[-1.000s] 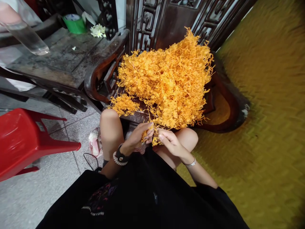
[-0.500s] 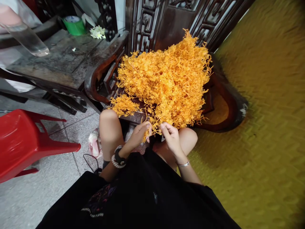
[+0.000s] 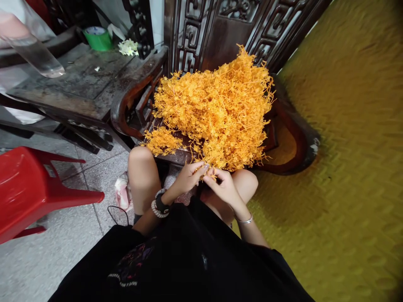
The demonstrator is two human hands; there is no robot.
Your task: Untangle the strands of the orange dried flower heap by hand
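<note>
My left hand (image 3: pixel 190 176) is closed around an orange, branching sprig, mostly hidden by its fingers. Close beside it, my right hand (image 3: pixel 220 184) pinches part of an orange sprig (image 3: pixel 213 173) between thumb and fingers. The fingertips of both hands nearly meet above my lap. Just beyond them rises a large tangled heap of orange sprigs (image 3: pixel 217 109), which look like cordyceps or artificial blossoms; I cannot tell which. A smaller pile of the same sprigs (image 3: pixel 162 140) lies left of the heap on the dark wooden chair (image 3: pixel 176 159).
The chair's curved armrests (image 3: pixel 121 113) flank the heap. To the left, a dark wooden table (image 3: pixel 78 84) bears green tape (image 3: pixel 98 40) and pale flowers (image 3: pixel 128 47). Another person's hand holds a clear cup (image 3: pixel 40 58) there. A red plastic stool (image 3: pixel 28 184) stands at lower left.
My hands were a little apart half a second ago and have come together. The orange piece between them now shows less. The view has shifted slightly; the heap stays in place.
</note>
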